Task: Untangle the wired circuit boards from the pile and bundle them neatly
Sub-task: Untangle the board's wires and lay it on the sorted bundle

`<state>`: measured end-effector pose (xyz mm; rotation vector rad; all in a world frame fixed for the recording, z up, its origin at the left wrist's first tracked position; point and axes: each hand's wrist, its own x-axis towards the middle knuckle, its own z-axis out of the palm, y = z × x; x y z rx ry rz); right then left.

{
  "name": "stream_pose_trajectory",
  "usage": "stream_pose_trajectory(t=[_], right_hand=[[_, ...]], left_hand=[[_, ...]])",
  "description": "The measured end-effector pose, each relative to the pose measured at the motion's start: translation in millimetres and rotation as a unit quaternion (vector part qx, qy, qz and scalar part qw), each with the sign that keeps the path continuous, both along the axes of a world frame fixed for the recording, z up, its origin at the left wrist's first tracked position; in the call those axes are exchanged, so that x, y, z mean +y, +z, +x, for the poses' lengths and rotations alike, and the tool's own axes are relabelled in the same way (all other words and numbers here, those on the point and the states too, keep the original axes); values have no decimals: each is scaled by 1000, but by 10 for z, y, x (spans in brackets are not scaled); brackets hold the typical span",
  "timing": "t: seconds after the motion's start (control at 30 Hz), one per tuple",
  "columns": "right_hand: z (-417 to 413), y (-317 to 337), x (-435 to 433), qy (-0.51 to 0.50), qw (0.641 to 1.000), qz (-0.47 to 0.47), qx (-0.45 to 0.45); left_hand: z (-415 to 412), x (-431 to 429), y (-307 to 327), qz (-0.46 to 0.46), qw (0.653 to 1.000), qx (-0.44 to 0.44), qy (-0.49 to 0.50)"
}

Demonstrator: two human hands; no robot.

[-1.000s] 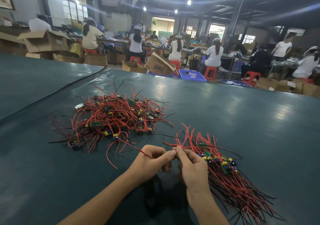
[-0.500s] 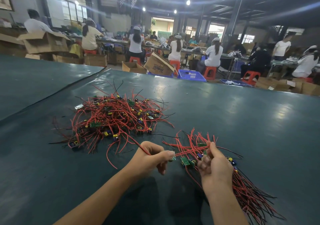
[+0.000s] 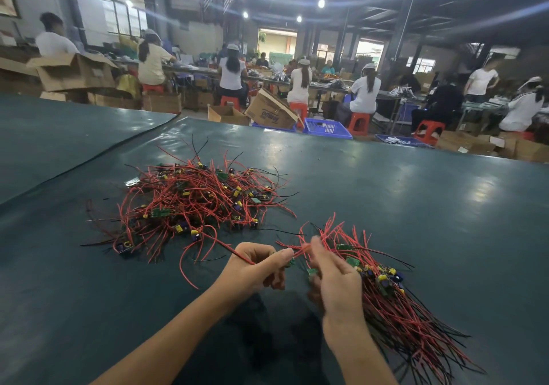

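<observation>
Left of centre, the tangled pile [image 3: 193,203] lies well inside the table's [image 3: 430,206] far edge. Lower centre, the left hand [image 3: 255,269] pinches a red wire [image 3: 231,249] and a small board [image 3: 290,262]. Just right of it, the right hand [image 3: 335,277] is blurred and its grip is unclear. It touches the bundle [image 3: 395,304], with broad table surface beyond.

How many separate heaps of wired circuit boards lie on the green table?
2: a tangled pile ahead of the left hand, and a combed bundle beside the right hand.

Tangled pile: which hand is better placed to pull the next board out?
Left. The left hand sits nearer the tangled pile and pinches a red wire leading back toward it; the right hand is beside the sorted bundle.
</observation>
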<state>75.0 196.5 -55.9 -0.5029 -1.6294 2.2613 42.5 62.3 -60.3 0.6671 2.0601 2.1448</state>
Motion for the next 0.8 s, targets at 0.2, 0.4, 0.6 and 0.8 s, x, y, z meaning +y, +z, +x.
stream_pose_trajectory(t=[0.2, 0.4, 0.6, 0.8], right_hand=[[48, -43, -133, 36, 998, 49, 17], [-4, 15, 69, -41, 998, -45, -9], [-47, 69, 415, -130, 982, -132, 27], [-50, 74, 397, -153, 975, -147, 65]], left_hand=[[-1, -13, 5, -42, 999, 14, -10], [25, -7, 30, -42, 998, -1, -42], [10, -55, 89, -27, 997, 4, -70], [-34, -86, 61, -29, 999, -2, -43]])
